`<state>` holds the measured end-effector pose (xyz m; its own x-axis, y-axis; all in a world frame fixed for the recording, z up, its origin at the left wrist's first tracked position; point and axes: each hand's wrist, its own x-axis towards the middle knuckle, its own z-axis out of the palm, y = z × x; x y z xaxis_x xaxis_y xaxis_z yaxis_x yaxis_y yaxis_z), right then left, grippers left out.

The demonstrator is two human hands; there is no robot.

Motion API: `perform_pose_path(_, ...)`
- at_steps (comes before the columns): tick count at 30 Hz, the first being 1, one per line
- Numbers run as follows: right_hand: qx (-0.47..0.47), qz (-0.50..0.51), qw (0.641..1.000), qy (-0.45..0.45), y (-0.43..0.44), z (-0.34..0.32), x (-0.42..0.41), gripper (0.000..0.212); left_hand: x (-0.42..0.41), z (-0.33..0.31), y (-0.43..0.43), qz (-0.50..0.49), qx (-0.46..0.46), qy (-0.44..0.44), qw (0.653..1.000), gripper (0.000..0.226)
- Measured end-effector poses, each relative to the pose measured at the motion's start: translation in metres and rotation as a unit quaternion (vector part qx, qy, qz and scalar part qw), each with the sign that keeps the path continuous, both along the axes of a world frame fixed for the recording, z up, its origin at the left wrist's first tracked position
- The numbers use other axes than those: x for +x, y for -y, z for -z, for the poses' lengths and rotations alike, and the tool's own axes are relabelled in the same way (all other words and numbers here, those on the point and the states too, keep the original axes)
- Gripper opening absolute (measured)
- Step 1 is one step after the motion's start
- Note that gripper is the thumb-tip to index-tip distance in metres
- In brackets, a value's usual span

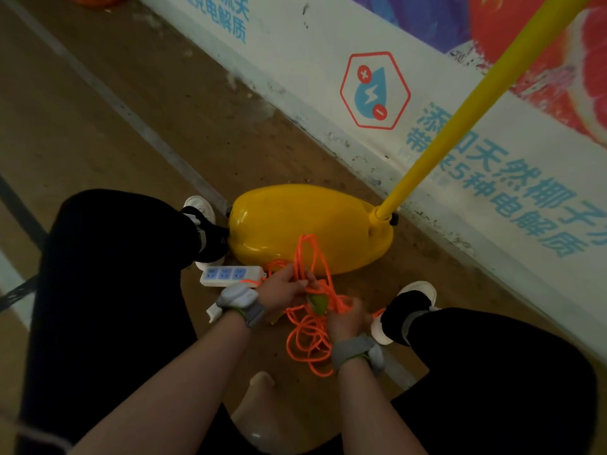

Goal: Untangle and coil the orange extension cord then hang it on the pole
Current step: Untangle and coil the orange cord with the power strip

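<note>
Fingers [300, 284] of the left hand [284, 289] are seen curled round several raised strands of the orange extension cord [307, 339], apparently so that a loop can be lifted clear of the tangle. The right hand [348, 318] is closed on the bundle just beside it, seemingly to steady it, though detail is lost to blur. Most of the cord is heaped on the floor [131, 126] between the feet. Its white power strip [230, 275] is lying beside the yellow base [308, 224] of the pole [476, 110]. Nothing is coiled or hung yet.
</note>
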<state>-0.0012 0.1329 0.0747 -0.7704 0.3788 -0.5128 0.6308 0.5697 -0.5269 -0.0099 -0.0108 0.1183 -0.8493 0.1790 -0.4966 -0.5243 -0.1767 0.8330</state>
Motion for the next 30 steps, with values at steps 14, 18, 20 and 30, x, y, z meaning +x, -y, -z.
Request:
perform_pose_path(14, -0.338, 0.282, 0.890, 0.124, -0.014, 0.021, -0.001, 0.023, 0.000, -0.011, 0.012, 0.175, -0.016, -0.060, 0.983, 0.023)
perform_pose_path(18, -0.317, 0.238, 0.913, 0.103, -0.012, 0.015, -0.003, 0.024, -0.004, -0.016, 0.013, 0.116, 0.071, -0.065, 0.989, 0.032)
perform_pose_path(20, -0.278, 0.168, 0.945, 0.024, -0.004, 0.006, -0.011, 0.032, -0.006, -0.013, 0.013, 0.070, 0.132, -0.034, 0.988, 0.040)
perform_pose_path(30, -0.498, 0.082, 0.857, 0.107, 0.030, -0.057, -0.002, 0.023, -0.005, -0.007, 0.008, -0.030, 0.215, -0.006, 0.976, 0.058)
